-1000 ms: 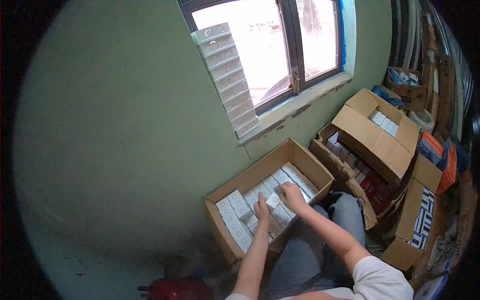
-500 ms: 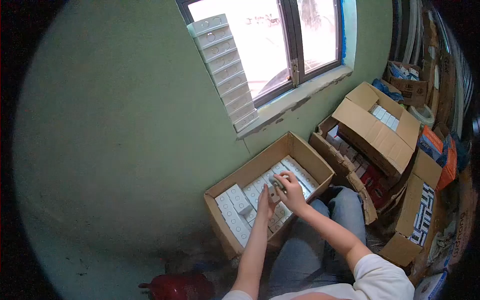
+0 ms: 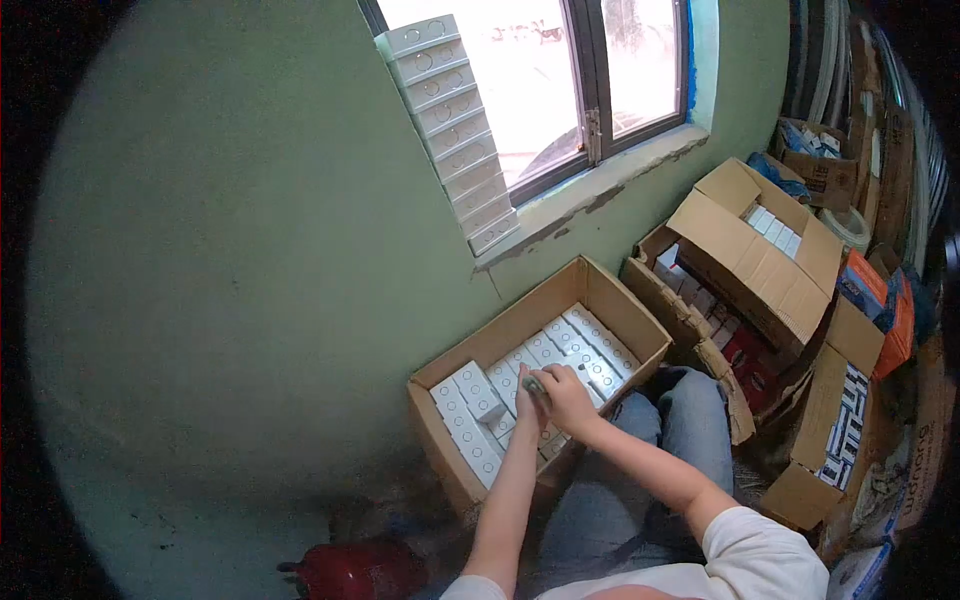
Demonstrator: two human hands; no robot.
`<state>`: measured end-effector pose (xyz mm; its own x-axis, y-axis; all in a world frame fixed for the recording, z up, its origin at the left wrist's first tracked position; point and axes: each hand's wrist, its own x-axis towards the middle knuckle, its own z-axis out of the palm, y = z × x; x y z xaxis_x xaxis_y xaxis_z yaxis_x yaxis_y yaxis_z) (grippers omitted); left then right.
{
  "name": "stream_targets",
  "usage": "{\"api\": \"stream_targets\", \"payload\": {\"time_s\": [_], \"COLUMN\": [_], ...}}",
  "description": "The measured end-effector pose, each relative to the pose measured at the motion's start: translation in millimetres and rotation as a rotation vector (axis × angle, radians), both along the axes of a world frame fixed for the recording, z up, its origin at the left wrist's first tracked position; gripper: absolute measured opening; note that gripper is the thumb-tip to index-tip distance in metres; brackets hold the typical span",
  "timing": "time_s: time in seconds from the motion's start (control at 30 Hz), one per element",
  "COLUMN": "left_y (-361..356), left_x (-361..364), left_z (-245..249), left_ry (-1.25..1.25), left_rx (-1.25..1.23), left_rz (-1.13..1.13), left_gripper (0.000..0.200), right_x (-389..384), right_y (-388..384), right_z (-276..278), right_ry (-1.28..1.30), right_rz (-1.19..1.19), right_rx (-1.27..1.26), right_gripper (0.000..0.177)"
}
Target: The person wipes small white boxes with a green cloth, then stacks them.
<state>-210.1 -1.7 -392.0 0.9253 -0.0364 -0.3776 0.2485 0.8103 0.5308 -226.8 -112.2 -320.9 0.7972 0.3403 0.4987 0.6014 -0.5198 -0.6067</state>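
Observation:
My left hand [image 3: 527, 402] and my right hand [image 3: 568, 400] meet over an open cardboard box [image 3: 460, 357]. Between them shows a small greyish piece [image 3: 534, 383], too small to name. The fingers of my right hand are closed on it. My left hand is closed against it from the other side, its grip partly hidden. Below lie rows of white electrical boxes [image 3: 466, 433] with round knockout marks. One white box [image 3: 478, 392] sits higher than its neighbours, on the left side.
A stack of white boxes [image 3: 455, 135] stands on the window sill [image 3: 600, 190]. To the right are a torn carton [image 3: 690, 325], a flapped carton [image 3: 745, 265] holding white boxes, and another carton [image 3: 790, 485]. A red rounded object [image 3: 360, 572] is on the floor at lower left.
My right hand has moved down and left, bringing the greyish piece against my left hand. The pale piece seen earlier at my left fingers is now hidden.

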Motion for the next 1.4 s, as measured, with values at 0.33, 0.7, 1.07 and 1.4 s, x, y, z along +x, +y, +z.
{"api": "stream_targets", "payload": {"time_s": [0.33,0.7,1.07,1.4], "left_y": [-4,7,6,8], "left_x": [0,2,9,-3], "left_z": [-1,-7,-29,5], "left_ry": [0.083,0.182,0.192,0.197], "left_rx": [0.043,-0.059,0.012,0.005], "left_rz": [0.194,0.166,0.241,0.32], "left_gripper": [0.049,0.042,0.039,0.041], "right_x": [8,18,13,-8], "right_y": [-1,15,-4,-10], "right_z": [-2,-3,-13,-23], "right_ry": [-0.009,0.017,0.056,0.052], "right_rz": [-0.061,-0.056,-0.081,0.026], "right_rx": [-0.071,-0.11,-0.144,-0.173], "right_gripper": [0.036,0.028,0.026,0.023]}}
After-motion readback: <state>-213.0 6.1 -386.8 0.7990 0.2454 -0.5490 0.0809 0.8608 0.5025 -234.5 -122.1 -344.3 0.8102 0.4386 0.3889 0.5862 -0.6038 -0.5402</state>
